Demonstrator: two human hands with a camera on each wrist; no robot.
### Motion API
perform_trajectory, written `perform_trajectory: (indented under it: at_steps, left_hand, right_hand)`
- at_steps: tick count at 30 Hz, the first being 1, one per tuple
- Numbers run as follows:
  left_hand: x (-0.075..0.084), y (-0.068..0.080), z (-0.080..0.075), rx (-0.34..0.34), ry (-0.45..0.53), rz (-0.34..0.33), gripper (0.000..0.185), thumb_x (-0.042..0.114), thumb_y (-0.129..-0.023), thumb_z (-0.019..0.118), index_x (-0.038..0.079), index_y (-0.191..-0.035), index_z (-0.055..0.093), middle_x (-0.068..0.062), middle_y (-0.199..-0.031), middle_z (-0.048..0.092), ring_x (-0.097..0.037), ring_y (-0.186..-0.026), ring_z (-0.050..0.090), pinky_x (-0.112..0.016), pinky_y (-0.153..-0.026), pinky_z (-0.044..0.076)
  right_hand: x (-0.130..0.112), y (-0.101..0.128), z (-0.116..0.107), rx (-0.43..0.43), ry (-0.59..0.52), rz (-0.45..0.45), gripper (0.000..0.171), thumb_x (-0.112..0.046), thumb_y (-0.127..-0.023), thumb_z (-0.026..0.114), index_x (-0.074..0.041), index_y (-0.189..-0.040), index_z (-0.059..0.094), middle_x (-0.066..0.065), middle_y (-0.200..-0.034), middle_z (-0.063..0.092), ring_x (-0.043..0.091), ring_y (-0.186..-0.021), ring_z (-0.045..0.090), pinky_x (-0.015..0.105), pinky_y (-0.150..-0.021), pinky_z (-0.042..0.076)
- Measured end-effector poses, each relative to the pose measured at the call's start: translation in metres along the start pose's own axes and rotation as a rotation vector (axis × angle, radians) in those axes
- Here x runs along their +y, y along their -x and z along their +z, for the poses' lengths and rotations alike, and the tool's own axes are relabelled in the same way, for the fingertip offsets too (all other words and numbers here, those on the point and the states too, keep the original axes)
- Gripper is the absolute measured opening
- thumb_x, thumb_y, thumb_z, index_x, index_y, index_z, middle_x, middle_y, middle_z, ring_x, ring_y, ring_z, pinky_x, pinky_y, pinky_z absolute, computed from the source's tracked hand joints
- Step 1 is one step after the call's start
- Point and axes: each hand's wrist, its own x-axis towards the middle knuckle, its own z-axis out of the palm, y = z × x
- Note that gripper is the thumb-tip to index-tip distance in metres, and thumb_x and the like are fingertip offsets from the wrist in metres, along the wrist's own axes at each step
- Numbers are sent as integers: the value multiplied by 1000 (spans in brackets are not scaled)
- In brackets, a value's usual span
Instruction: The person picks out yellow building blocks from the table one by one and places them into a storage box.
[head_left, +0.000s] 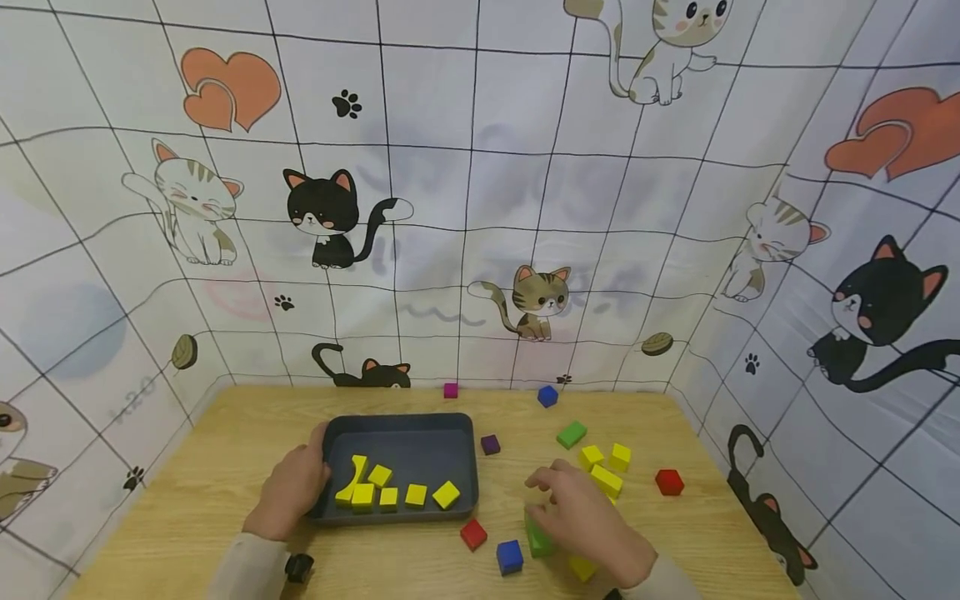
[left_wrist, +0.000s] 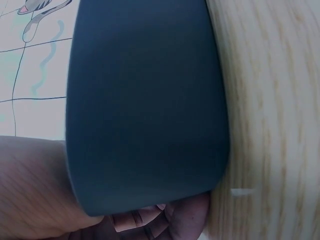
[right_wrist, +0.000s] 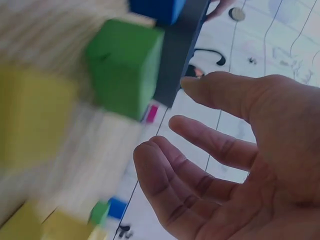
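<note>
My left hand [head_left: 291,485] grips the left side of a dark grey tray [head_left: 408,437]; in the left wrist view its curled fingers [left_wrist: 187,217] show beyond the tray wall [left_wrist: 145,110]. Inside the tray lie several yellow cubes [head_left: 416,496] and a yellow arched block [head_left: 352,481]. To the tray's right, my right hand [head_left: 581,517] hovers over loose blocks. Its fingers are loosely bent and apart, with nothing between them in the right wrist view. Closest to it is a green block [head_left: 538,540], partly hidden by the hand in the head view.
Around the right hand lie yellow blocks [head_left: 606,481], a blue cube [head_left: 510,557] and red blocks [head_left: 473,534], [head_left: 670,482]. Farther back are a green block [head_left: 572,433], a purple cube [head_left: 491,444], a blue block [head_left: 547,396] and a magenta cube [head_left: 451,390]. A cat-print curtain [head_left: 435,192] surrounds the wooden table [head_left: 217,442].
</note>
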Motion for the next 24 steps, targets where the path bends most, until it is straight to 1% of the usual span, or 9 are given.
perform_trajectory:
  at_steps: [4,6,10,14,17,19,22,24]
  left_hand:
    - [0,-1,-3,8,-11,-3,75,2,-104,63,-10,-172,35,-28,-101,74,-29,-73,63,-51,-66,56]
    - [-1,0,-4,3,-7,-3,74,2,-104,63,-11,-172,35,-28,-101,74,-30,-73,63,-52,-66,56]
    - [0,2,-3,-6,4,-8,74,2,-104,63,-10,-171,35,-27,-99,73,-29,-71,62,-49,-64,54]
    - [1,2,-3,-4,1,-12,74,2,-104,63,-9,-172,35,-26,-98,73,-28,-70,60,-47,-63,52]
    - [1,2,-2,-3,-3,-9,74,2,-105,63,-9,-172,35,-24,-96,72,-27,-69,59,-46,-62,52]
    - [2,2,-2,-1,-6,-6,74,2,-105,63,-9,-172,35,-24,-95,72,-27,-69,59,-46,-62,51]
    - [2,1,-2,2,-10,-7,74,3,-105,64,-9,-172,36,-25,-97,73,-27,-70,60,-47,-62,53]
    - [2,1,-2,1,-4,-11,74,3,-105,64,-9,-172,36,-26,-98,73,-27,-70,61,-47,-62,52]
  right_hand:
    - [17,15,-5,15,41,89,29,-27,-96,96,-15,-122,87,3,-113,75,17,-98,71,34,-78,63]
    - [24,24,-7,9,73,124,30,-31,-94,98,-18,-119,87,0,-112,74,14,-95,68,34,-78,61]
    - [35,39,-8,-40,104,189,32,-35,-90,101,-23,-117,87,-4,-108,71,13,-89,59,34,-78,56]
    - [41,49,-7,-103,68,239,32,-34,-87,103,-23,-112,86,1,-111,69,18,-93,59,40,-83,58]
    - [44,56,-4,-135,42,261,33,-31,-85,105,-23,-110,86,5,-113,67,22,-97,58,45,-85,58]
    - [45,59,-3,-140,35,272,33,-30,-85,105,-24,-111,85,5,-114,65,23,-99,57,45,-85,57]
    - [46,62,-2,-145,31,283,36,-28,-83,106,-26,-113,85,4,-114,63,24,-101,55,43,-84,55]
    - [45,63,-2,-159,26,268,37,-26,-82,106,-26,-113,85,3,-115,63,24,-102,55,41,-83,54]
